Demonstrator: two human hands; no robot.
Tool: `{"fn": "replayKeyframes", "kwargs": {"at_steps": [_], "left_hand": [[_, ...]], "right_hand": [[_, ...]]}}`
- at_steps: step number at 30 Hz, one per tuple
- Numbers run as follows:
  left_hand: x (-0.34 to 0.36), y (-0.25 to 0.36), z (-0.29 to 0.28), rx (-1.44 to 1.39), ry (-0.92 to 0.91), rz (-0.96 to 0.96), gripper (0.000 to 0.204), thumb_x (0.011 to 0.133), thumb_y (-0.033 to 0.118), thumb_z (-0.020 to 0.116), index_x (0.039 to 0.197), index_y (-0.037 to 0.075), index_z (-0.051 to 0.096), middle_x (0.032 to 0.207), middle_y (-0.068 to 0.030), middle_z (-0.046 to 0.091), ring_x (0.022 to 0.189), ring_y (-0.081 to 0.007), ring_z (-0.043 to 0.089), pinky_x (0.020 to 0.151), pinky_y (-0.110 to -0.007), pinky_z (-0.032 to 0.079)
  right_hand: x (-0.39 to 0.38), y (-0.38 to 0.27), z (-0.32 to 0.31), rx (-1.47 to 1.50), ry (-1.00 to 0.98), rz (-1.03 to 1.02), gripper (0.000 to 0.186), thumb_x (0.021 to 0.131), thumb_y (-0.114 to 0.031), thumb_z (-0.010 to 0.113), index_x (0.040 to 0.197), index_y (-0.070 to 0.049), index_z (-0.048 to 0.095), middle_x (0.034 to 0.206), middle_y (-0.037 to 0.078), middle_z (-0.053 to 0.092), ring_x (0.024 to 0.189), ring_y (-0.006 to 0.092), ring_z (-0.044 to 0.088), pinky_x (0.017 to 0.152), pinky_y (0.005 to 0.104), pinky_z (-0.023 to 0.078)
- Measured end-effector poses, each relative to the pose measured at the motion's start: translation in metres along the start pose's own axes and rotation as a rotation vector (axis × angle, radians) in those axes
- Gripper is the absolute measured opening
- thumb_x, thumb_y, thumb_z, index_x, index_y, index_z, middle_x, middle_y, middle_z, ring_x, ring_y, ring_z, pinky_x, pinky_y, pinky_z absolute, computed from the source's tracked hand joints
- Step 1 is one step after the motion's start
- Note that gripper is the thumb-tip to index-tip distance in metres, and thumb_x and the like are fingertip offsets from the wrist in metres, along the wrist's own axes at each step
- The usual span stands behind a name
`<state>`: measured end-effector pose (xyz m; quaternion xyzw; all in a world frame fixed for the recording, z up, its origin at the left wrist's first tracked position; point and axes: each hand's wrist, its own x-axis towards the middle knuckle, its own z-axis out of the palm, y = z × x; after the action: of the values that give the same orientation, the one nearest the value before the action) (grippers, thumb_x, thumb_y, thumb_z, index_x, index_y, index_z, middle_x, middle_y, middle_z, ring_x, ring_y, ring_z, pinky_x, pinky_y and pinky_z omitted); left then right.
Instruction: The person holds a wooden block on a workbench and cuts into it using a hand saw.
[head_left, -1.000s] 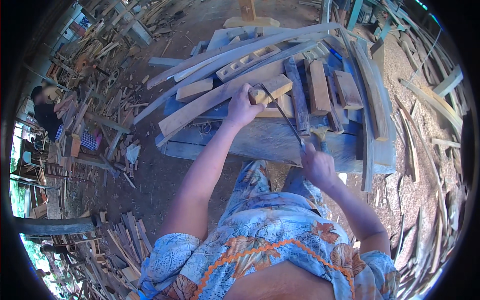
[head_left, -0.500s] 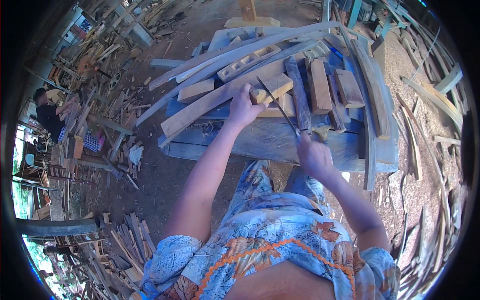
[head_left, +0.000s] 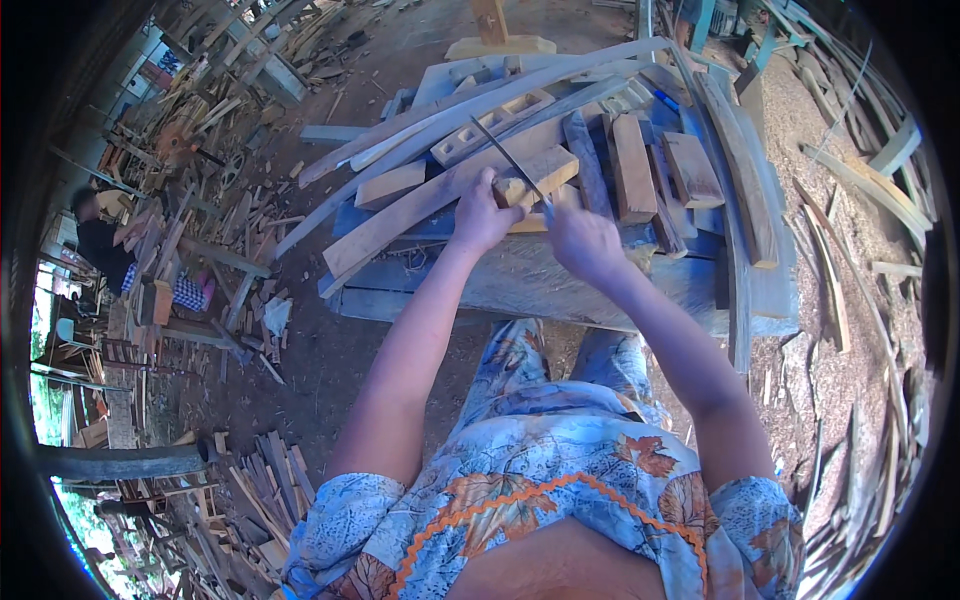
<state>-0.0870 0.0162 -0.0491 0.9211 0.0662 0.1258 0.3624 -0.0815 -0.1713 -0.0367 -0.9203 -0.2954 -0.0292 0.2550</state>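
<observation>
My left hand (head_left: pixel 482 218) is closed round the near left end of a short pale wooden block (head_left: pixel 549 166), which lies on the pile of boards on the bench. My right hand (head_left: pixel 585 240) grips the handle of a long, thin, dark tool, a file or saw (head_left: pixel 495 139), whose length crosses the block diagonally toward the back left. Under and behind the block runs a curved plank (head_left: pixel 360 240). Just right of it are a dark narrow stick (head_left: pixel 585 160) and a light rectangular block (head_left: pixel 632 165).
The weathered bench (head_left: pixel 430 300) carries curved boards, blocks and a slotted piece (head_left: pixel 450 148). A seated co-worker (head_left: pixel 100 240) in dark top and checked clothing is among scrap wood at left. Shavings (head_left: pixel 800 380) and long timbers (head_left: pixel 865 190) lie to the right.
My right hand and the tool have pushed forward and to the left across the block, so the tool reaches further beyond it. My left hand stays on the block.
</observation>
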Motion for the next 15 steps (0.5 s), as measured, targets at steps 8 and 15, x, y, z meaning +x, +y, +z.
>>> {"fn": "replayKeyframes", "kwargs": {"at_steps": [8, 15], "left_hand": [[0.002, -0.014, 0.0, -0.041, -0.019, 0.066, 0.061, 0.063, 0.029, 0.077, 0.107, 0.0, 0.045, 0.105, -0.0193, 0.057, 0.099, -0.0359, 0.056, 0.083, -0.042, 0.045], [0.008, -0.009, 0.006, -0.033, -0.045, 0.004, 0.066, 0.063, 0.03, 0.077, 0.112, 0.0, 0.045, 0.107, -0.0198, 0.056, 0.1, -0.0361, 0.056, 0.084, -0.042, 0.045]], "right_hand": [[-0.101, 0.014, -0.038, -0.068, -0.189, 0.105, 0.016, 0.088, -0.015, 0.045, 0.099, -0.003, 0.045, 0.062, 0.017, 0.061, 0.059, 0.0361, 0.062, 0.054, 0.0468, 0.048], [0.031, -0.003, -0.003, -0.038, -0.078, 0.001, 0.013, 0.085, -0.014, 0.047, 0.089, -0.003, 0.052, 0.073, 0.018, 0.064, 0.068, 0.034, 0.064, 0.064, 0.0462, 0.051]]}}
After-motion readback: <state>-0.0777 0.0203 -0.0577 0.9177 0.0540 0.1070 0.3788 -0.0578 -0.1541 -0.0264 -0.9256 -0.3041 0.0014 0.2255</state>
